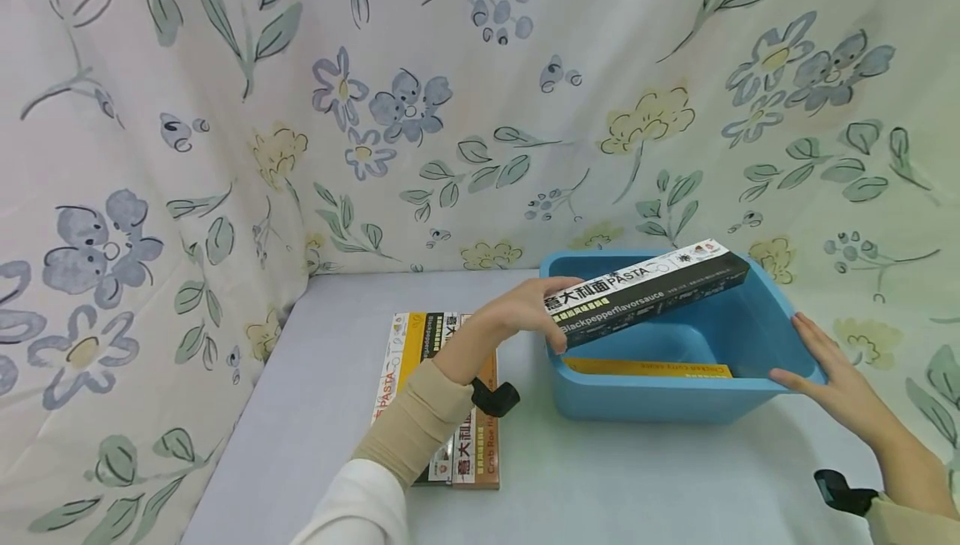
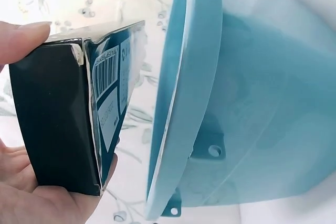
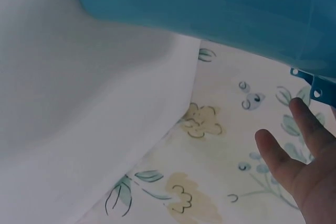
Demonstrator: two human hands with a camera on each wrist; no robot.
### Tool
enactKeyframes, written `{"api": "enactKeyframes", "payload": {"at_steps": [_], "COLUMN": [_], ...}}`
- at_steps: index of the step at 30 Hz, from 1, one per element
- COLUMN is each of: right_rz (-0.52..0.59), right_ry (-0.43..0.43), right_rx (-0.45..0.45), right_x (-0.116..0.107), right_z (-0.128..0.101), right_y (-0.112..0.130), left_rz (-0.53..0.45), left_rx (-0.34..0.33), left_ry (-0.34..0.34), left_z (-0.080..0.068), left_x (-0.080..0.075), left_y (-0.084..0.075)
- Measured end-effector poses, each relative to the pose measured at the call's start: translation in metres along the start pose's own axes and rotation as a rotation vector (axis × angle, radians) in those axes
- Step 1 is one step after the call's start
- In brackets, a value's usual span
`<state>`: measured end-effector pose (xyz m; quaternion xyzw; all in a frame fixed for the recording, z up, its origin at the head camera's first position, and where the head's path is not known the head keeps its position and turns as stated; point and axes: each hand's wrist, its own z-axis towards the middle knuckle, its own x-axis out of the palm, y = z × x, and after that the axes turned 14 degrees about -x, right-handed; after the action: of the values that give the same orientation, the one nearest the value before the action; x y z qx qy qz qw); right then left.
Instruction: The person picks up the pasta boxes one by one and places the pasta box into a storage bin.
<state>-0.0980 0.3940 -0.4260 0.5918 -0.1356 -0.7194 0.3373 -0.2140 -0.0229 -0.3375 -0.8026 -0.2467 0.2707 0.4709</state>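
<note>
My left hand (image 1: 528,316) grips one end of a black and white pasta box (image 1: 652,291), labelled black pepper flavor sauce. The box slants up to the right above the open top of a blue plastic bin (image 1: 637,402). In the left wrist view, thumb and fingers hold the box's black end (image 2: 55,119) from opposite sides, beside the bin's wall (image 2: 262,103). My right hand (image 1: 847,387) rests at the bin's right front corner, fingers spread and fairly straight. Inside the bin, along its front wall, lies a yellow pasta box (image 1: 648,368), labelled chicken curry.
Left of the bin, several pasta boxes lie side by side on the table (image 1: 300,445), among them a yellow and white one (image 1: 396,357) and a brown crab roe one (image 1: 487,453); my left forearm partly covers them. A floral curtain (image 1: 465,153) hangs behind.
</note>
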Motion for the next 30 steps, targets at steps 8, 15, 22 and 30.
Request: {"api": "enactKeyframes", "payload": {"at_steps": [8,15,22,30], "right_rz": [0.005,0.009,0.012,0.017], "right_ry": [-0.007,0.007,0.010,0.000], "right_rx": [0.002,0.006,0.006,0.000], "right_x": [0.001,0.000,-0.001,0.000], "right_z": [-0.001,-0.001,-0.001,0.000], "right_y": [-0.001,-0.001,-0.001,-0.001], "left_rz": [0.116,0.216,0.408,0.522], "left_rx": [-0.092,-0.145,-0.180,-0.189], "left_ry": [0.031,0.061,0.022,0.069], "left_z": [0.019,0.032,0.043,0.051], "left_x": [0.003,0.007,0.015,0.027], "left_y": [-0.016,-0.024,-0.032,-0.038]}}
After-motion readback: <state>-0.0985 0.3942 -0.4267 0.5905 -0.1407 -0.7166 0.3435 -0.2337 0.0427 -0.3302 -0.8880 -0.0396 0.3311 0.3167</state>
